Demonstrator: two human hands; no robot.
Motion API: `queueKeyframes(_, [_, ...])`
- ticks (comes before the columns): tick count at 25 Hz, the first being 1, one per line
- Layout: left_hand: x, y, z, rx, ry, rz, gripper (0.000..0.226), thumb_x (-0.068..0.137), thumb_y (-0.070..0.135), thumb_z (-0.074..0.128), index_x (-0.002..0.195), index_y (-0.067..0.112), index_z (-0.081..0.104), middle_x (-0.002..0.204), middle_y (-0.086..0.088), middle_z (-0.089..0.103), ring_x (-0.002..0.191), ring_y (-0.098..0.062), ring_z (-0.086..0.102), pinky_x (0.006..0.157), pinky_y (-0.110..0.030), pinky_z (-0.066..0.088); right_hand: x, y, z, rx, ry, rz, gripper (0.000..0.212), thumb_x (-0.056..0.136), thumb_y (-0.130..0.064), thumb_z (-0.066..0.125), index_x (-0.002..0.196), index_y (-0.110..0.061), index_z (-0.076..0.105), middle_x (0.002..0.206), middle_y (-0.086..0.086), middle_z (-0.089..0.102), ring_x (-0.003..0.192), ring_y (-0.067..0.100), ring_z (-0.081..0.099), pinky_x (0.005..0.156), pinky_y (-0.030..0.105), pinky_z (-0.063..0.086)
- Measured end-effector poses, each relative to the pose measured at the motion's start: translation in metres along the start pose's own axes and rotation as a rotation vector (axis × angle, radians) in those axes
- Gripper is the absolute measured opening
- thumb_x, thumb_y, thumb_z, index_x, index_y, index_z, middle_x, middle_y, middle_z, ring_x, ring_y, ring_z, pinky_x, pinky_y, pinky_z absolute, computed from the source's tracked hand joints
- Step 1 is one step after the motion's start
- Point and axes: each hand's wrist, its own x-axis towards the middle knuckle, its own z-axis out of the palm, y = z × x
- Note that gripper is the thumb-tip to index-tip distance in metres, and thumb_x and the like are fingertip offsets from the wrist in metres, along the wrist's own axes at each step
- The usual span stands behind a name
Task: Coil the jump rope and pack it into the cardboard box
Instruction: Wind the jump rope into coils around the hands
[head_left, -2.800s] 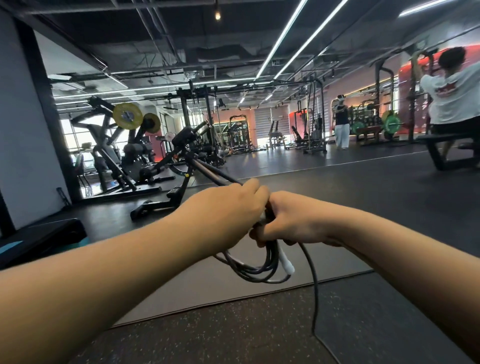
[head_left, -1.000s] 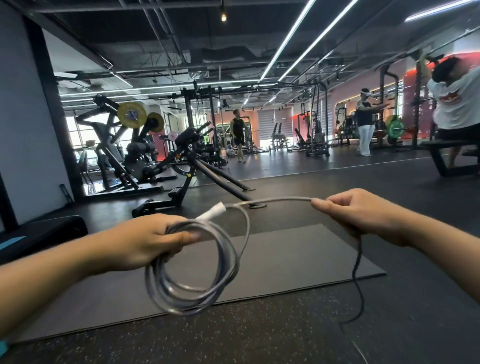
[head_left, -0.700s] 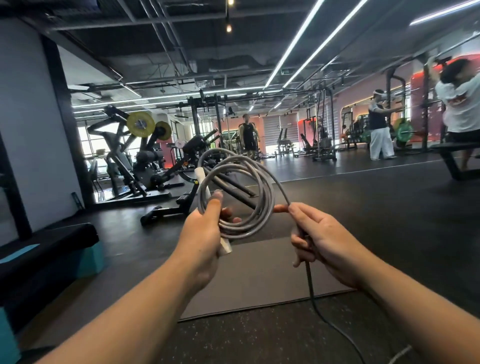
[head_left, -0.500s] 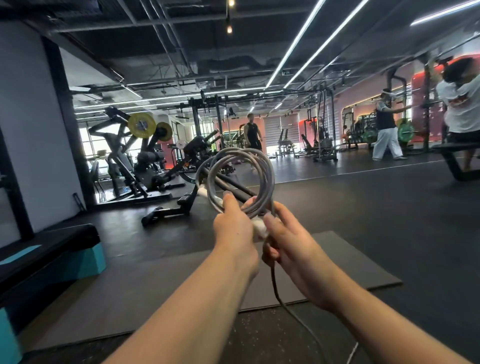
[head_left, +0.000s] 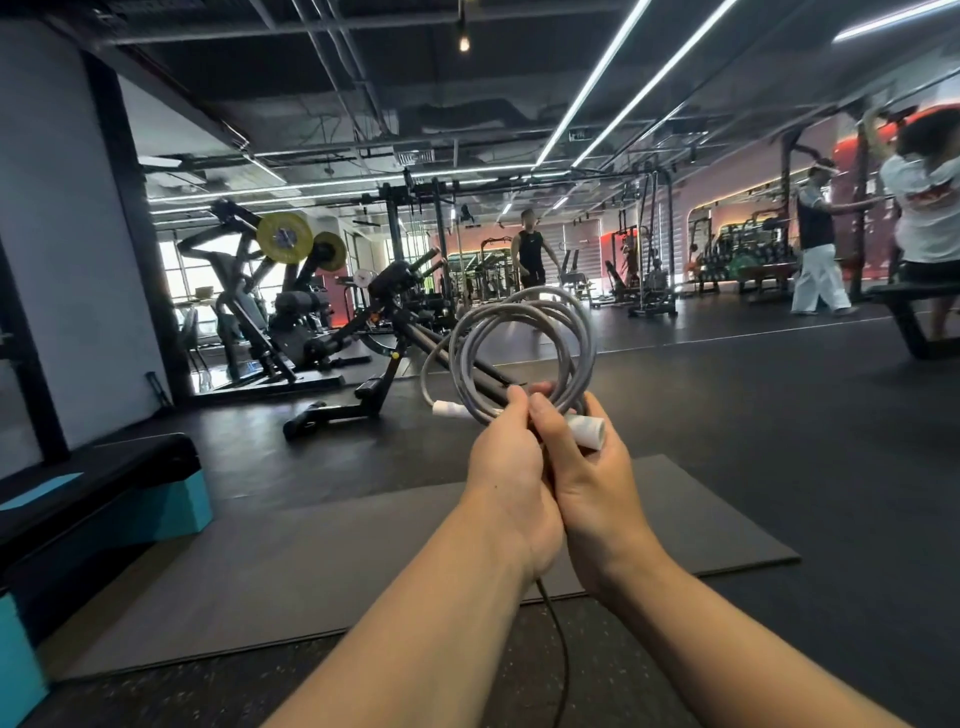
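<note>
The grey jump rope (head_left: 524, 338) stands up in several loops in front of me at chest height. My left hand (head_left: 506, 478) grips the bottom of the coil, and a small white fitting (head_left: 445, 408) sticks out to its left. Pressed against it, my right hand (head_left: 592, 478) grips the same bundle with a white handle (head_left: 587, 431) poking out above its thumb. A dark loose strand (head_left: 558, 644) hangs from under my hands toward the floor. No cardboard box is in view.
A grey mat (head_left: 363, 561) lies on the dark rubber floor below my arms. A black and teal step platform (head_left: 104, 499) sits at the left. Weight machines (head_left: 291, 322) fill the back left. Several people stand at the back and right.
My hands have drawn close together under the coil. The right hand, which held the rope out to the right a second ago, now grips the bundle beside the left, and the coil stands upright.
</note>
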Motion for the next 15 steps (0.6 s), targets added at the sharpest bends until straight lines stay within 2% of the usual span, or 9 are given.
queueKeyframes(2, [-0.006, -0.007, -0.003, 0.059, 0.002, -0.03, 0.045, 0.104, 0.043, 0.041, 0.118, 0.01, 0.069, 0.1, -0.008, 0.074, 0.092, -0.02, 0.069, 0.084, -0.029, 0.053, 0.0, 0.004, 0.001, 0.018, 0.04, -0.01, 0.004, 0.095, -0.019, 0.067, 0.098, -0.016, 0.068, 0.085, 0.006, 0.076, 0.081, 0.014, 0.073, 0.073, 0.026, 0.056])
queueKeyframes(4, [-0.012, -0.016, -0.006, 0.084, 0.011, -0.076, 0.048, 0.103, 0.046, 0.042, 0.103, 0.012, 0.074, 0.092, -0.002, 0.078, 0.084, -0.013, 0.072, 0.078, -0.025, 0.052, -0.002, 0.007, 0.001, -0.021, 0.1, -0.016, 0.006, 0.095, -0.017, 0.067, 0.092, -0.021, 0.067, 0.084, 0.004, 0.079, 0.08, 0.013, 0.073, 0.072, 0.025, 0.056])
queueKeyframes(6, [-0.017, -0.017, -0.013, 0.102, 0.065, -0.074, 0.044, 0.1, 0.051, 0.047, 0.089, 0.018, 0.074, 0.081, 0.005, 0.077, 0.083, -0.007, 0.071, 0.081, -0.024, 0.05, -0.001, 0.008, -0.001, -0.074, 0.07, -0.022, 0.007, 0.096, -0.014, 0.065, 0.091, -0.009, 0.067, 0.083, 0.012, 0.081, 0.075, 0.015, 0.073, 0.065, 0.023, 0.055])
queueKeyframes(8, [-0.023, -0.012, -0.022, 0.271, 0.22, -0.028, 0.055, 0.078, 0.067, 0.067, 0.105, 0.019, 0.069, 0.105, 0.006, 0.07, 0.1, -0.01, 0.064, 0.1, -0.032, 0.042, 0.003, 0.004, -0.005, -0.195, -0.011, -0.038, 0.021, 0.095, -0.018, 0.066, 0.089, 0.002, 0.061, 0.076, 0.018, 0.077, 0.061, 0.012, 0.066, 0.054, 0.02, 0.048])
queueKeyframes(9, [-0.027, -0.008, -0.028, 0.41, 0.344, 0.01, 0.085, 0.063, 0.069, 0.078, 0.127, 0.017, 0.058, 0.128, 0.004, 0.058, 0.115, -0.016, 0.059, 0.105, -0.037, 0.036, 0.006, -0.002, -0.008, -0.293, -0.057, -0.049, 0.024, 0.093, -0.02, 0.066, 0.084, 0.001, 0.058, 0.067, 0.015, 0.071, 0.052, 0.007, 0.057, 0.05, 0.018, 0.042])
queueKeyframes(10, [-0.03, -0.002, -0.036, 0.574, 0.476, 0.132, 0.111, 0.057, 0.061, 0.085, 0.147, 0.019, 0.035, 0.147, 0.0, 0.04, 0.132, -0.023, 0.047, 0.109, -0.041, 0.032, 0.009, -0.009, -0.012, -0.396, -0.112, -0.052, 0.023, 0.092, -0.019, 0.066, 0.078, -0.003, 0.058, 0.058, 0.006, 0.064, 0.046, 0.002, 0.05, 0.046, 0.015, 0.038])
queueKeyframes(12, [-0.037, 0.012, -0.048, 1.071, 0.454, 0.641, 0.122, 0.068, 0.032, 0.085, 0.158, 0.031, 0.001, 0.166, 0.003, 0.0, 0.153, -0.022, 0.008, 0.121, -0.048, 0.017, 0.014, -0.029, -0.018, -0.604, -0.282, -0.023, 0.022, 0.093, -0.009, 0.063, 0.071, -0.004, 0.063, 0.055, -0.001, 0.061, 0.042, -0.001, 0.048, 0.044, 0.011, 0.037])
queueKeyframes(14, [-0.04, 0.038, -0.045, 1.742, 0.087, 1.183, 0.115, 0.075, 0.016, 0.077, 0.158, 0.035, 0.001, 0.168, 0.007, -0.009, 0.154, -0.016, -0.009, 0.124, -0.049, 0.005, 0.017, -0.047, -0.022, -0.801, -0.479, 0.033, 0.021, 0.092, -0.006, 0.063, 0.072, -0.002, 0.065, 0.059, 0.002, 0.063, 0.047, 0.0, 0.052, 0.047, 0.01, 0.039])
queueKeyframes(15, [-0.034, 0.05, -0.04, 2.038, -0.142, 1.314, 0.111, 0.075, 0.015, 0.074, 0.159, 0.034, 0.004, 0.169, 0.005, -0.004, 0.155, -0.018, -0.007, 0.124, -0.05, 0.005, 0.018, -0.052, -0.023, -0.855, -0.56, 0.061, 0.017, 0.092, -0.006, 0.065, 0.076, -0.001, 0.064, 0.062, 0.003, 0.061, 0.05, 0.001, 0.052, 0.048, 0.011, 0.04])
